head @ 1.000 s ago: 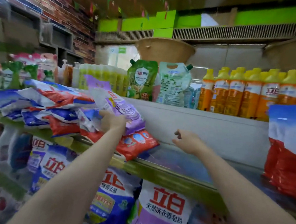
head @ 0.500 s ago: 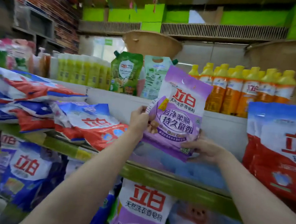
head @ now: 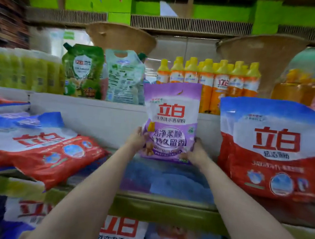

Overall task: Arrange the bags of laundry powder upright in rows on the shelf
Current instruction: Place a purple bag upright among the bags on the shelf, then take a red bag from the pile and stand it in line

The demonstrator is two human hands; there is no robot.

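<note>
Standing the purple laundry powder bag (head: 170, 120) upright is the step in hand, and the bag is at the back of the shelf (head: 163, 203), against the white back panel, its base at or just above the shelf surface. Left of the purple bag, red-and-blue bags (head: 39, 146) lie flat in a heap and are not yet stood up. The left hand (head: 137, 139) grips the purple bag's lower left edge, and the right hand (head: 196, 152) grips its lower right corner, so the two hands are apart with the bag clamped between them. To do this well, I judge the base should be pressed flat so the powder settles low, the face kept square to the front, and the bag slid right until it is just beside the upright red-and-white bags (head: 278, 149), making a row before either hand lets go. A slack top could fold forward, so it may need a lean on the back panel.

The purple bag carries large red characters "立白" and, lower, "洁净柔顺 持久留香", somewhat blurred. Right of the purple bag, the red-and-white bag also reads "立白". Behind the purple bag, orange bottles (head: 220, 83) show the same brand on their labels.
</note>
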